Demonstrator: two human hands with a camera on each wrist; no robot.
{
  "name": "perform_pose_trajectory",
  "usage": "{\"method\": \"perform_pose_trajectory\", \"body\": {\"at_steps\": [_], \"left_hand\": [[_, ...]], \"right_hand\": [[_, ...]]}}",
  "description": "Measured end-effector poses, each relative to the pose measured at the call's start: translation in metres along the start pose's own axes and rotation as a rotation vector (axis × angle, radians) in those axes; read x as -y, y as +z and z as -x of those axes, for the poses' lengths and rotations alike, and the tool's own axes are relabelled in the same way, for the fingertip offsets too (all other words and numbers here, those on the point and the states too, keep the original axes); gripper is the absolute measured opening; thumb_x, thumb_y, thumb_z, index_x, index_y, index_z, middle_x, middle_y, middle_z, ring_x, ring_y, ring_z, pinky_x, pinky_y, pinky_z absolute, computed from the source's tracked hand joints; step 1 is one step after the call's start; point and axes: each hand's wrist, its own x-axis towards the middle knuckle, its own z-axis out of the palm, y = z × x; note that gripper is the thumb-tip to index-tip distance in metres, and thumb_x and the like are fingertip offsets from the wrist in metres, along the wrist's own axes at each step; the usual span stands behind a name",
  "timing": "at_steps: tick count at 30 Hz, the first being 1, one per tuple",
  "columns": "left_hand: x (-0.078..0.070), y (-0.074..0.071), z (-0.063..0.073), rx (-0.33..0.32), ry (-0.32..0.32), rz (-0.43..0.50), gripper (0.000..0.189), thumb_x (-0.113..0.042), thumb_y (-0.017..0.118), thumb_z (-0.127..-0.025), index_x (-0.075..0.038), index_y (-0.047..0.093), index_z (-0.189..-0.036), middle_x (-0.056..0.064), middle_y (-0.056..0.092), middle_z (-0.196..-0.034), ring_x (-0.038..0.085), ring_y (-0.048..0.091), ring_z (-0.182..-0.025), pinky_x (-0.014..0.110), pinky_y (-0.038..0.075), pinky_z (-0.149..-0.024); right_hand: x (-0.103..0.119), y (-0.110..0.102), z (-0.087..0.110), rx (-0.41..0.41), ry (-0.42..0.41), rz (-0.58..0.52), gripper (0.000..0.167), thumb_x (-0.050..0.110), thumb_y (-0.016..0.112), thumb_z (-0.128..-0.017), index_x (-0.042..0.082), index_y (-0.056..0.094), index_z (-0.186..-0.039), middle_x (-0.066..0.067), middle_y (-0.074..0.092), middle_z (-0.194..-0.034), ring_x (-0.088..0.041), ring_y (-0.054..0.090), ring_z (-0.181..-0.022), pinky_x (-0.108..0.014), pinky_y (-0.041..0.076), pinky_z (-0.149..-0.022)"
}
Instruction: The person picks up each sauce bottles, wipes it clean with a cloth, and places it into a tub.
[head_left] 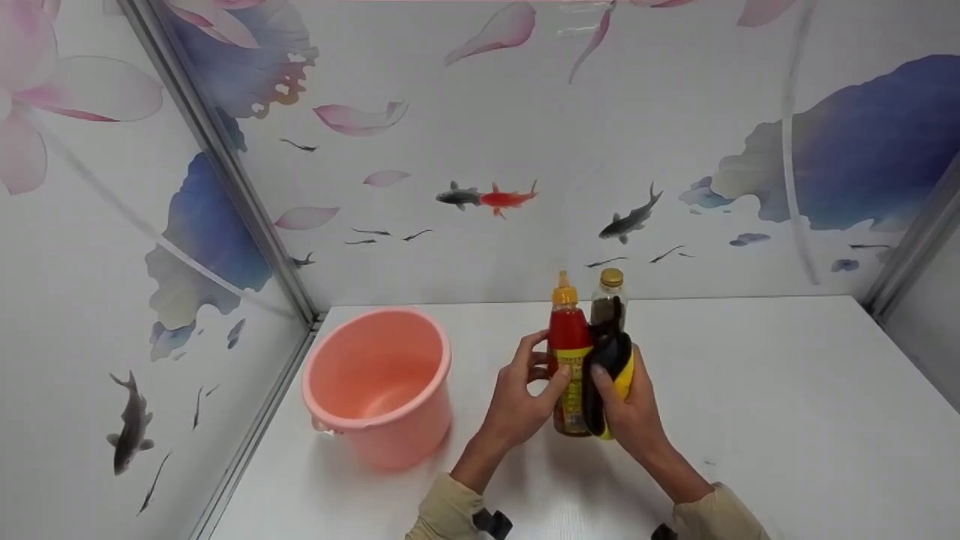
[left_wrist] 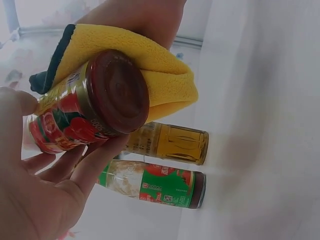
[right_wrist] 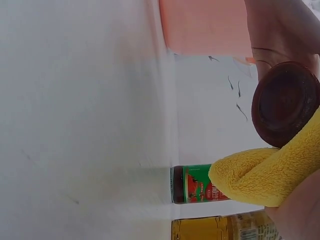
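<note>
My left hand [head_left: 517, 397] grips a ketchup bottle [head_left: 568, 330] with a yellow nozzle cap, its label printed with tomatoes. The bottle is raised, and its dark red base [left_wrist: 120, 92] faces the left wrist camera. In my right hand [head_left: 637, 412] is a folded yellow cloth [left_wrist: 160, 80] with black on one side, pressed against the bottle's side. Behind the hands stand a bottle of amber liquid [left_wrist: 182, 143] and a green-labelled bottle [left_wrist: 167, 185]. From the head view, only one gold-capped bottle [head_left: 611, 289] shows there; the cloth and bottle hide the rest.
To the left, a pink bucket [head_left: 401, 442] stands on the white table [head_left: 787, 420]. A wall panel [head_left: 675, 135] painted with fish and petals rises at the table's back edge, with another panel [head_left: 67, 300] along the left.
</note>
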Motion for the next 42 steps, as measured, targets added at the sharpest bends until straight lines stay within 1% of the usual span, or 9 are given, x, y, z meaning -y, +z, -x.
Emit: {"method": "perform_pose_trajectory", "body": {"at_steps": [6,11,13,19,26,30,34,36,42], "left_hand": [[0.000,0.001,0.000,0.029,-0.002,-0.016,0.062,-0.044,0.072,-0.102,-0.028,0.048,-0.156,-0.005,0.073,-0.135,0.009,0.073,-0.111,0.029,0.061,-0.100],[0.000,-0.001,0.000,0.046,0.018,-0.024,0.064,-0.044,0.075,-0.100,-0.029,0.051,-0.157,-0.005,0.070,-0.138,0.012,0.071,-0.111,0.039,0.063,-0.100],[0.000,-0.002,0.001,0.056,0.025,-0.033,0.067,-0.044,0.075,-0.100,-0.028,0.050,-0.159,-0.004,0.070,-0.139,0.014,0.070,-0.110,0.039,0.063,-0.099],[0.001,-0.002,0.003,0.103,0.008,-0.075,0.069,-0.045,0.074,-0.100,-0.026,0.049,-0.162,-0.003,0.069,-0.141,0.010,0.067,-0.113,0.028,0.060,-0.099],[0.004,-0.001,0.004,0.149,0.009,-0.138,0.082,-0.047,0.075,-0.098,-0.032,0.037,-0.169,-0.001,0.066,-0.131,0.007,0.062,-0.111,0.031,0.059,-0.100],[0.005,0.000,0.004,0.131,0.011,-0.136,0.083,-0.045,0.076,-0.098,-0.033,0.036,-0.169,-0.001,0.067,-0.130,0.008,0.063,-0.110,0.030,0.059,-0.099],[0.004,0.001,0.003,0.105,0.024,-0.108,0.079,-0.044,0.078,-0.098,-0.030,0.041,-0.167,-0.003,0.068,-0.136,0.010,0.065,-0.113,0.028,0.060,-0.098],[0.002,0.000,0.002,0.090,0.026,-0.084,0.077,-0.044,0.079,-0.098,-0.029,0.045,-0.166,-0.005,0.068,-0.140,0.011,0.066,-0.115,0.031,0.061,-0.099],[-0.003,-0.007,-0.002,0.016,-0.030,-0.011,0.074,-0.044,0.081,-0.096,-0.025,0.049,-0.160,-0.003,0.072,-0.132,0.010,0.071,-0.109,0.034,0.060,-0.101]], "right_hand": [[0.003,0.000,-0.001,-0.021,0.005,0.007,0.045,0.012,0.061,-0.111,0.012,0.044,-0.152,-0.005,0.064,-0.128,-0.024,0.070,-0.109,-0.028,0.062,-0.094],[0.006,0.000,-0.002,-0.037,0.006,-0.009,0.044,0.013,0.059,-0.112,0.012,0.044,-0.153,-0.006,0.064,-0.128,-0.024,0.070,-0.109,-0.028,0.063,-0.093],[0.007,0.000,-0.002,-0.037,0.007,-0.016,0.044,0.014,0.058,-0.112,0.013,0.043,-0.154,-0.007,0.063,-0.128,-0.025,0.070,-0.109,-0.029,0.063,-0.093],[0.009,-0.002,-0.003,-0.043,0.005,-0.017,0.044,0.016,0.057,-0.113,0.014,0.042,-0.154,-0.007,0.061,-0.129,-0.026,0.069,-0.109,-0.029,0.063,-0.093],[0.007,-0.003,-0.003,-0.039,0.020,-0.017,0.044,0.018,0.057,-0.113,0.015,0.043,-0.155,-0.007,0.061,-0.128,-0.028,0.067,-0.109,-0.029,0.063,-0.091],[0.008,-0.003,-0.003,-0.042,0.031,-0.014,0.043,0.019,0.059,-0.113,0.015,0.045,-0.153,-0.007,0.063,-0.127,-0.027,0.067,-0.108,-0.029,0.063,-0.091],[0.009,-0.002,-0.003,-0.042,0.033,-0.005,0.041,0.018,0.059,-0.113,0.014,0.045,-0.151,-0.007,0.063,-0.127,-0.026,0.068,-0.108,-0.028,0.063,-0.092],[0.010,-0.002,-0.002,-0.041,0.036,-0.006,0.040,0.018,0.059,-0.112,0.013,0.046,-0.150,-0.007,0.064,-0.126,-0.026,0.068,-0.108,-0.028,0.063,-0.092],[0.010,0.000,-0.001,-0.026,0.051,-0.033,0.038,0.015,0.059,-0.112,0.013,0.048,-0.148,-0.008,0.065,-0.125,-0.026,0.070,-0.108,-0.030,0.064,-0.092]]}}
